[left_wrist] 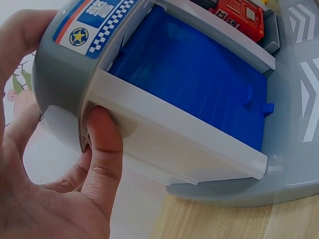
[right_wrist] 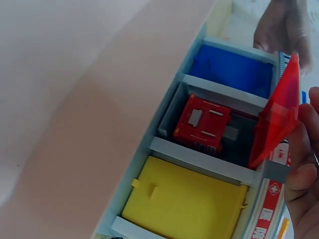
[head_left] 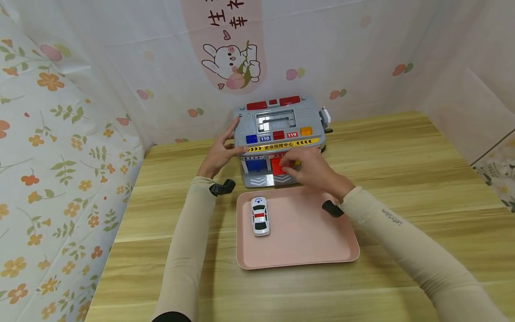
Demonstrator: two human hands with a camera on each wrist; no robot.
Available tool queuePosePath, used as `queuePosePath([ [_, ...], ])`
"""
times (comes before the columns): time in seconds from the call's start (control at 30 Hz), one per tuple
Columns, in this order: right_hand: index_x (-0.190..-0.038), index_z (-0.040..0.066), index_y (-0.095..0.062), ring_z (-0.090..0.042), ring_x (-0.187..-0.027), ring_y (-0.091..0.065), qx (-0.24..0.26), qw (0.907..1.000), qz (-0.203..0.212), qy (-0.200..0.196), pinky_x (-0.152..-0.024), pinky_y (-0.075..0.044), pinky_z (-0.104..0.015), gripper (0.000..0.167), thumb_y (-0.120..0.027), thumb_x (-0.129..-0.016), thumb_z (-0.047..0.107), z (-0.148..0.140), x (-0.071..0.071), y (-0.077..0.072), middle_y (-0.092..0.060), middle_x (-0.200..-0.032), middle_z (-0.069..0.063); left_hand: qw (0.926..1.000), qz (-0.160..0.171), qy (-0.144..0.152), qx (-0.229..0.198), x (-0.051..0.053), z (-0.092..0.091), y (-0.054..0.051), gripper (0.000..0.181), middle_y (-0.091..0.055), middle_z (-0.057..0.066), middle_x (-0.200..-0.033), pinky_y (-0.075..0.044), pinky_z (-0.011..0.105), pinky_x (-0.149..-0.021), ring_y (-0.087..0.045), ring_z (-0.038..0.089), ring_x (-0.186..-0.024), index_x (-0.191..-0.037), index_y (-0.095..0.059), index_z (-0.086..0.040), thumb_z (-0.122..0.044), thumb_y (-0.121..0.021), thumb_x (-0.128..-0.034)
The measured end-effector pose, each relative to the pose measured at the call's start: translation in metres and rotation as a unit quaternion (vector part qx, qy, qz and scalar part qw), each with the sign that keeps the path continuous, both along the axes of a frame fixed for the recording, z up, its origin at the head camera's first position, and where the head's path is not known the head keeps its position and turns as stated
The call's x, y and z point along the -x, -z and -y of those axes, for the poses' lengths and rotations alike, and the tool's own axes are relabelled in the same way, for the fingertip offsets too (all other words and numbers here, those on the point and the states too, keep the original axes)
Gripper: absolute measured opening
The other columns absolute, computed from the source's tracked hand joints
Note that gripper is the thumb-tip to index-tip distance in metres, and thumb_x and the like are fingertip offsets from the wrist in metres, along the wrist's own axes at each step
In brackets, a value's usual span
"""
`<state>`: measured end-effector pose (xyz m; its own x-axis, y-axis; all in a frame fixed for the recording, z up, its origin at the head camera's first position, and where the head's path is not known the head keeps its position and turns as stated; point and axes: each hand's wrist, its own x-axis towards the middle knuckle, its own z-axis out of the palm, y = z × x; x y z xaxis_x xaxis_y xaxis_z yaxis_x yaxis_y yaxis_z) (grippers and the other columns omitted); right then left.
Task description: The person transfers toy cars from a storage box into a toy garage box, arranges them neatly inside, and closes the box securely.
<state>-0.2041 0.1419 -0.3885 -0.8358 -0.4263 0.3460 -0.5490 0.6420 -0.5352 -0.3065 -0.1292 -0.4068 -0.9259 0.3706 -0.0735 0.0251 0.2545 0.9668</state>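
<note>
A grey toy emergency station (head_left: 277, 118) stands at the back of the table. My left hand (head_left: 219, 154) grips its left side; in the left wrist view the thumb (left_wrist: 105, 142) presses under the roof edge, beside the blue garage door (left_wrist: 194, 74). At the front middle, my right hand (head_left: 315, 167) has curled fingers at the red garage door (right_wrist: 279, 114), which stands swung out from its bay. Inside that bay sits a red toy truck (right_wrist: 202, 124). The yellow garage door (right_wrist: 184, 199) next to it is down. The exact fingertip contact on the red door is partly hidden.
A pink tray (head_left: 306, 241) lies in front of the station, with a white toy police car (head_left: 260, 217) on its left part. A white handset-like piece (head_left: 325, 117) hangs at the station's right side. Printed curtains stand behind and left of the wooden table (head_left: 402, 179).
</note>
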Motion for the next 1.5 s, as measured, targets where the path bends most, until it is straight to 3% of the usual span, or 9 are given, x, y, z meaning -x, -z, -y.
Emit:
queuePosePath([
  [0.33, -0.097, 0.006, -0.077, -0.022, -0.084, -0.061, -0.032, 0.9994, 0.002, 0.011, -0.078, -0.055, -0.034, 0.012, -0.077, -0.086, 0.007, 0.000, 0.005, 0.011, -0.075, -0.094, -0.007, 1.0000, 0.003, 0.002, 0.004, 0.003, 0.000, 0.000, 0.088, -0.033, 0.017, -0.153, -0.043, 0.054, -0.115, -0.053, 0.041, -0.128, -0.151, -0.023, -0.060, -0.022, -0.074, -0.0897],
  [0.57, -0.100, 0.006, -0.079, -0.025, -0.097, -0.067, -0.099, 0.9947, -0.006, 0.026, -0.092, -0.057, -0.042, 0.015, -0.077, -0.086, 0.010, 0.000, 0.010, 0.024, -0.077, -0.100, -0.009, 1.0000, 0.000, 0.001, 0.002, 0.002, 0.001, -0.001, 0.089, -0.034, 0.017, -0.152, -0.045, 0.053, -0.114, -0.054, 0.040, -0.127, -0.150, -0.023, -0.061, -0.022, -0.074, -0.0887],
  [0.73, -0.101, 0.006, -0.081, -0.025, -0.095, -0.069, -0.130, 0.9911, -0.013, 0.029, -0.090, -0.059, -0.041, 0.016, -0.078, -0.085, 0.009, -0.002, 0.013, 0.029, -0.078, -0.099, -0.009, 1.0000, 0.001, 0.003, 0.000, 0.001, -0.001, -0.002, 0.089, -0.034, 0.017, -0.153, -0.044, 0.054, -0.114, -0.054, 0.040, -0.128, -0.149, -0.024, -0.062, -0.022, -0.075, -0.0885],
  [1.13, -0.123, 0.013, -0.074, -0.029, -0.115, -0.064, -0.176, 0.9792, 0.097, 0.026, -0.097, -0.058, -0.047, 0.030, -0.070, -0.093, 0.018, -0.008, 0.018, 0.030, -0.069, -0.128, -0.014, 0.9999, 0.000, -0.001, 0.012, 0.001, -0.001, -0.002, 0.088, -0.033, 0.017, -0.154, -0.043, 0.056, -0.114, -0.048, 0.044, -0.136, -0.150, -0.024, -0.060, -0.024, -0.075, -0.0884],
  [1.5, -0.130, 0.019, -0.069, -0.032, -0.131, -0.052, -0.164, 0.9736, 0.159, 0.010, -0.113, -0.045, -0.054, 0.036, -0.069, -0.095, 0.018, -0.017, 0.025, 0.034, -0.061, -0.140, -0.012, 0.9999, -0.003, 0.002, 0.011, 0.002, 0.002, 0.000, 0.089, -0.034, 0.018, -0.153, -0.044, 0.056, -0.113, -0.050, 0.043, -0.133, -0.151, -0.024, -0.059, -0.022, -0.075, -0.0881],
])
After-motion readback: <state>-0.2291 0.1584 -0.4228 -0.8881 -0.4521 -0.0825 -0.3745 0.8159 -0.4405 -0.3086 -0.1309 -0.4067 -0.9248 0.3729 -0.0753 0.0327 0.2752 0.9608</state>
